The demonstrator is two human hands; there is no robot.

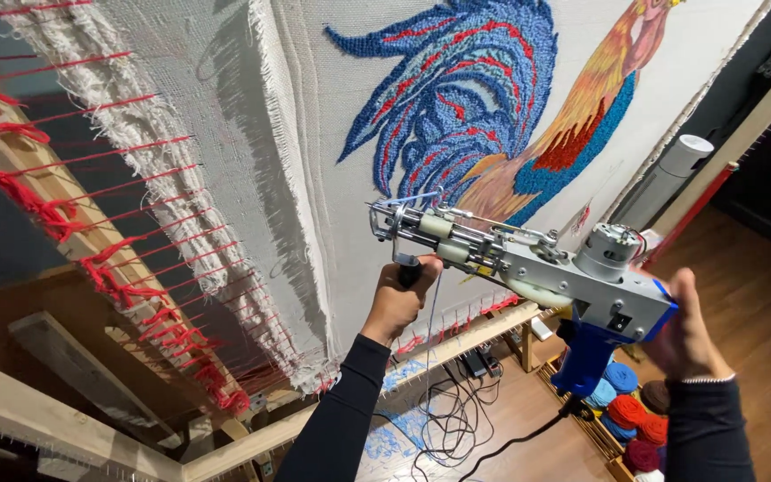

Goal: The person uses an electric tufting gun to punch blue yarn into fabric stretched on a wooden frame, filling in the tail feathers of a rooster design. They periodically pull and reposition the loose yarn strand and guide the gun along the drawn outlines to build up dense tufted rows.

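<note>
Grey metal and blue plastic make up the one tufting gun (537, 268), held level in front of the stretched white cloth (261, 134), its needle end pointing toward nine o'clock. Two hands are on it. The left hand (399, 299) reaches up from six o'clock on a straight, black-sleeved arm, fist closed tight around the small front grip under the barrel. The right hand (684, 330) sits at the gun's three o'clock, wrist bent, palm against the rear of the body; its fingers look loosely spread, though I cannot tell how firmly it grips from this angle. At the gun's twelve o'clock one tufted rooster (493, 98) fills the cloth in blue, red and orange. At five o'clock, on the floor, a crate holds about six yarn balls (626, 411), blue, orange and dark red.
</note>
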